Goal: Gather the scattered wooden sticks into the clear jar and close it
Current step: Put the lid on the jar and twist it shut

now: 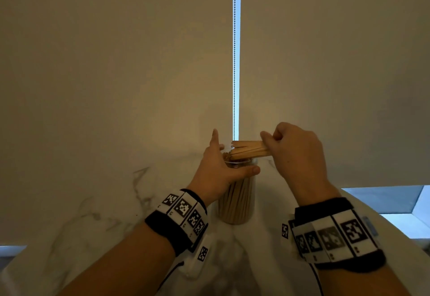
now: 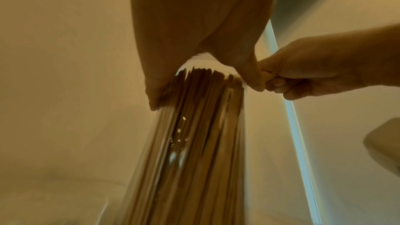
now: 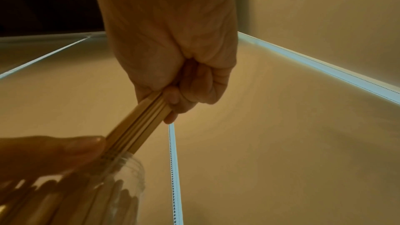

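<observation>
Clear jar [image 1: 237, 200] standing upright on the marbled worktop [image 1: 97, 221], already packed with wooden sticks. We see the left hand [image 1: 218, 174] wrapped around the jar's neck just below the open mouth, thumb on the near side, its fingers [image 2: 155, 95] pressed to the glass. We note the right hand [image 1: 295, 153] curled tight around a bundle of sticks [image 1: 249, 149], held tilted with its far ends over the jar's rim. Behind hangs a roller blind with a bead chain [image 1: 234, 63]
</observation>
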Tool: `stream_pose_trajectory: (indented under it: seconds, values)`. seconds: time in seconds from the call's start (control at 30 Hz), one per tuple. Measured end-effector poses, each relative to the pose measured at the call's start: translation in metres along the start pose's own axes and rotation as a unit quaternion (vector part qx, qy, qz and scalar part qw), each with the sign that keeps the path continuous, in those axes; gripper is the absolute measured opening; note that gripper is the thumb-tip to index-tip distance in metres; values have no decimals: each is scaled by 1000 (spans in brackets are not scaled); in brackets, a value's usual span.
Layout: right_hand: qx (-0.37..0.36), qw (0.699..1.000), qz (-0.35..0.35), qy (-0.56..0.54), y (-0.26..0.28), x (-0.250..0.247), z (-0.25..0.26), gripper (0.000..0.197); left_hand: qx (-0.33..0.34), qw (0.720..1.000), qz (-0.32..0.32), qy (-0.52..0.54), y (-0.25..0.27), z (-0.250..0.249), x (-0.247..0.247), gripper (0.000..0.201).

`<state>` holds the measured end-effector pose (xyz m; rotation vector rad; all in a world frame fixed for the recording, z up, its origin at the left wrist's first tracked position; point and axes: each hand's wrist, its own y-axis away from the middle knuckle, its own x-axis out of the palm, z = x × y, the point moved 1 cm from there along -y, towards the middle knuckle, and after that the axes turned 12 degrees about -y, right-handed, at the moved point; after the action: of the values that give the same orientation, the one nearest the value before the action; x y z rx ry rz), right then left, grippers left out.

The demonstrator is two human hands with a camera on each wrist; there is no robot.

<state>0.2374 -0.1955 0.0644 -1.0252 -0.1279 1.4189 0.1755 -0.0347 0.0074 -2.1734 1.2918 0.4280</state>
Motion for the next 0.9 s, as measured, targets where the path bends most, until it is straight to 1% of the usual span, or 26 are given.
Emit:
stream_pose_trajectory:
  seconds: [0.1, 0.2, 0.37, 0.5, 0.63, 0.7, 0.77, 0.83, 0.9]
  values:
    - [-38, 999, 11, 5, 1, 1, 9, 33, 2, 1000, -15, 24, 0, 6, 5, 146]
    - [-81, 993, 72, 40, -8, 1, 26, 31, 5, 999, -17, 38, 0, 8, 8, 145]
    - [-147, 963, 190, 122, -40, 6, 66, 23, 4, 999, -7, 35, -5, 12, 8, 149]
    - [-191, 937, 226, 187, -53, 28, 84, 23, 2, 999, -5, 47, -6, 13, 7, 150]
    - [-189, 918, 266, 223, -59, 34, 93, 27, 9, 999, -4, 51, -5, 13, 7, 148]
    - [-188, 910, 295, 223, -60, 36, 94, 21, 8, 999, -11, 45, -6, 15, 7, 147]
    - [-177, 909, 325, 190, -59, 37, 94, 12, 10, 999, -20, 41, -9, 17, 9, 141]
    - [-164, 908, 349, 165, -57, 41, 92, 12, 12, 999, -28, 37, -12, 20, 11, 135]
    - [-151, 902, 365, 173, -52, 48, 86, 11, 19, 999, -29, 36, -11, 20, 10, 130]
